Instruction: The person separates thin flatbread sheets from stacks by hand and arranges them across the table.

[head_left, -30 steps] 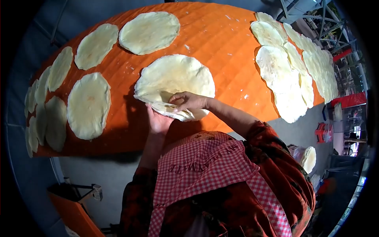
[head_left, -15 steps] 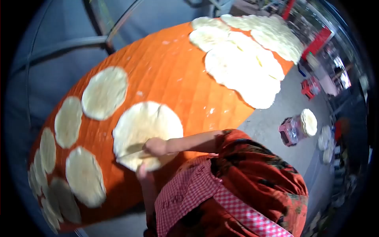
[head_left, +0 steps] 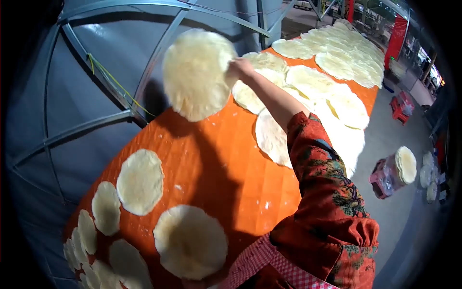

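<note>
My right hand point(head_left: 239, 70) grips the right edge of a round, pale flatbread point(head_left: 196, 77). The bread hangs upright above the far edge of the table, a little blurred. Beneath my chest, another round flatbread point(head_left: 190, 241) lies flat on the orange cover, partly in shadow. A sliver of what looks like my left hand point(head_left: 192, 284) shows at the bottom edge, below that bread; its fingers cannot be made out.
The orange-covered table point(head_left: 245, 192) bears separate flatbreads point(head_left: 140, 182) on the left and overlapping ones point(head_left: 349, 58) at the far right. Metal frame bars point(head_left: 96, 123) stand behind it. A pink stool point(head_left: 382, 178) with bread on top stands on the floor at right.
My right hand has moved up and away from the near bread, lifting a flatbread over the table's far edge. The view has tilted upward, and my left hand has nearly left it.
</note>
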